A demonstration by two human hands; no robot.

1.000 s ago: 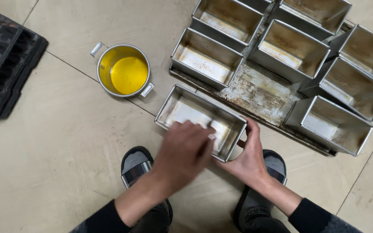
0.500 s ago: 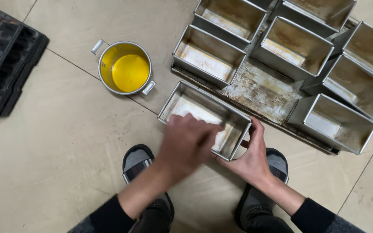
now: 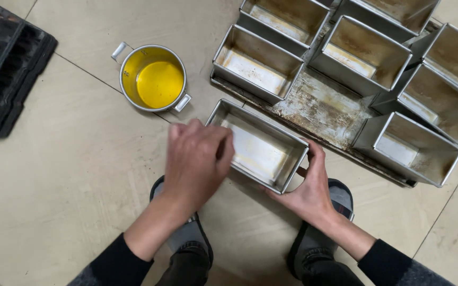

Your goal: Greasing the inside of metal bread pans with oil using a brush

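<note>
A rectangular metal loaf tin [image 3: 258,153] sits on the tiled floor in front of my feet. My right hand [image 3: 306,193] grips its near right corner, thumb on the rim. My left hand [image 3: 197,159] is blurred, back to the camera, with its fingers curled over the tin's left end. Whatever is in it is hidden. A small steel pot [image 3: 124,79] with two handles, holding yellow liquid, stands just beyond and left of that hand.
A stained flat baking tray [image 3: 319,106] lies behind the tin, with several more empty loaf tins [image 3: 255,63] on and around it. A black moulded tray [image 3: 6,79] lies at the far left. My feet in grey-and-black slippers [image 3: 186,233] are below the tin.
My left hand has slid from inside the tin to its left end. My right hand has kept its grip on the tin, which has barely shifted.
</note>
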